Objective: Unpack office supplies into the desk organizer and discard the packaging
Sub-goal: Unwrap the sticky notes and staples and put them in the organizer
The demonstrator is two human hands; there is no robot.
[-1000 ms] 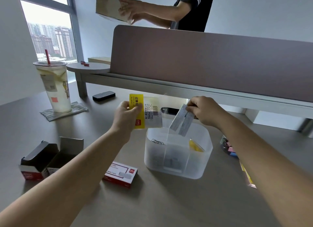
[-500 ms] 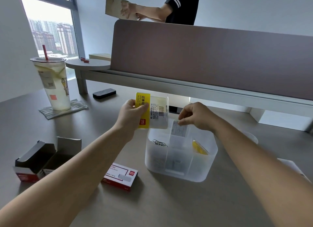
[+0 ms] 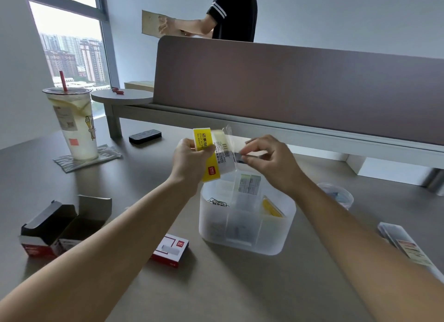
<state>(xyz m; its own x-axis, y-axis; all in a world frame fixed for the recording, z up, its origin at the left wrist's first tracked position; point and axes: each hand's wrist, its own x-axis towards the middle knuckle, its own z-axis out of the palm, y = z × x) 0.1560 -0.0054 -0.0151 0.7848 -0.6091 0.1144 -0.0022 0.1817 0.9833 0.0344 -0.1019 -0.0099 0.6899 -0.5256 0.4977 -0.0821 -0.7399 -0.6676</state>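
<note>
Sticky-note pack: flat rectangular block, yellow printed band plus barcode label, glossy clear film wrap, held up just above the organizer. Left hand grips its yellow end, fingers curled round it. Right hand pinches a thin dark strip at the open film end, thumb and forefinger together; can't tell if the strip is tape or a flap.

Organizer: frosted translucent plastic tub, rounded corners, internal dividers, sitting on the matte grey-brown worktop. Inside: wire paper clips in the left compartment, two small pale-green blocks upright at the back, yellow item on the right.

Left of it: small red-and-white carton, closed, lying flat; further left an opened cardboard box, flaps up, dark inside. Clear plastic cup with red straw on a ribbed mat. Round clear tub beside the organizer on the right.

Versus half a second ago: right hand no longer lowers the small grey packet into the organizer; it has come up to the pack's film edge. Pale-green blocks now stand in the back compartment. Left hand's grip unchanged.
</note>
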